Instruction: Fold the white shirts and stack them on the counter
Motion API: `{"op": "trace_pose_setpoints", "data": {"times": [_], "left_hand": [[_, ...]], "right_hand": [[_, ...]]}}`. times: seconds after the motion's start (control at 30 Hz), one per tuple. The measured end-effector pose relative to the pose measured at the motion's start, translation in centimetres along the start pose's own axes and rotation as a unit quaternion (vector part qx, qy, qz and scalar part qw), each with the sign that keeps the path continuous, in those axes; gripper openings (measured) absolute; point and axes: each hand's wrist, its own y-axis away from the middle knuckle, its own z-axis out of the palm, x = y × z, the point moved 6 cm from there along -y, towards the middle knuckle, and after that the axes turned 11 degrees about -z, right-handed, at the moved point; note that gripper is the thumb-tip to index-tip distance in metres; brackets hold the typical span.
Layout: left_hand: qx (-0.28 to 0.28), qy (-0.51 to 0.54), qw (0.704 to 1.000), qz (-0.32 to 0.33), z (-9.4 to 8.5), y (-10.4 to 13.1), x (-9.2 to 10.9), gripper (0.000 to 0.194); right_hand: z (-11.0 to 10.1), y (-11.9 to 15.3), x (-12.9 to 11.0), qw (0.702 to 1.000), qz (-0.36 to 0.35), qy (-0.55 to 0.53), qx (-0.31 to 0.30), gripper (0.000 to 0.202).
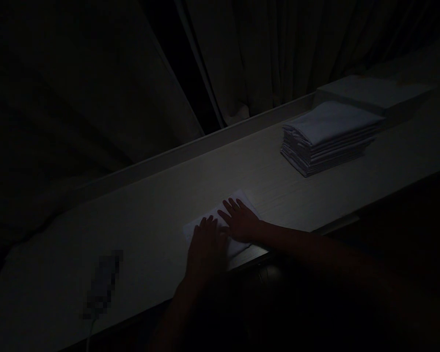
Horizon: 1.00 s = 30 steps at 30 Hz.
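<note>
A folded white cloth (242,197) lies flat near the front edge of the pale tabletop, in dim light. My left hand (207,244) rests on its left part, palm down and slightly blurred, with the fingers stretched forward. On the right part of the cloth lies my right hand (241,221), flat, with its fingers spread. The two hands almost meet at the thumbs. Neither one grips the cloth; both press or lie on top of it. Parts of the cloth are hidden beneath them.
A neat stack of folded white cloths (330,139) stands at the right on the long desk (139,225). Behind it is a pale box-like block (374,90). A pixelated object (102,283) with a cable lies at the left. Dark curtains (256,58) hang behind the raised back edge.
</note>
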Motion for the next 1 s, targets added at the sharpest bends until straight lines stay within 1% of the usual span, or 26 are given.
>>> {"op": "trace_pose_setpoints", "data": {"times": [0.03,0.07,0.1,0.17,0.23,0.3,0.37,0.43,0.53,0.6,0.67,0.73,0.9,1.0], "left_hand": [[-0.022,-0.035,0.999,0.017,0.9,0.1,1.0,0.058],[-0.037,-0.066,0.997,0.013,1.8,0.1,1.2,0.062],[-0.046,-0.089,0.995,-0.006,2.5,0.1,1.0,0.066],[-0.053,-0.112,0.991,-0.052,3.5,0.4,-0.6,0.069],[-0.058,-0.115,0.989,-0.071,3.9,1.0,-2.4,0.068],[-0.061,-0.112,0.989,-0.073,4.0,1.8,-3.7,0.065],[-0.058,-0.107,0.990,-0.075,3.8,2.3,-4.2,0.063],[-0.049,-0.100,0.991,-0.076,3.7,2.6,-4.2,0.062],[-0.034,-0.097,0.992,-0.078,3.5,2.7,-3.7,0.062],[-0.028,-0.106,0.990,-0.086,3.4,2.6,-3.5,0.062],[-0.023,-0.120,0.988,-0.094,3.2,2.7,-3.4,0.063],[-0.019,-0.129,0.987,-0.095,3.0,2.7,-3.4,0.062],[-0.028,-0.125,0.988,-0.089,2.9,2.7,-3.1,0.064],[-0.039,-0.130,0.986,-0.093,3.0,2.7,-3.0,0.064]], "right_hand": [[0.0,0.0,-0.1,1.000,-0.005,0.004,-0.005,0.066],[-0.1,0.0,-0.2,1.000,-0.008,0.006,-0.007,0.066],[-0.1,0.0,-0.2,1.000,-0.009,0.007,-0.007,0.066],[-0.2,0.1,-0.2,1.000,-0.005,0.003,0.000,0.066],[-0.3,0.1,0.0,1.000,0.000,-0.004,0.008,0.067],[-0.4,0.1,0.2,1.000,-0.001,-0.009,0.008,0.068],[-0.6,0.1,0.2,1.000,-0.001,-0.008,0.011,0.067],[-1.0,0.1,-0.3,1.000,-0.003,-0.003,0.019,0.066],[-1.3,0.5,-2.4,0.999,-0.025,0.000,0.034,0.067],[-1.3,1.1,-4.0,0.998,-0.048,-0.006,0.035,0.064],[-1.3,2.0,-4.6,0.998,-0.057,-0.012,0.029,0.062],[-1.6,3.0,-3.9,0.999,-0.044,-0.016,0.023,0.063],[-2.8,5.6,0.2,0.999,0.033,-0.006,0.010,0.068],[-3.1,6.5,1.3,0.998,0.063,-0.001,-0.005,0.070]]}}
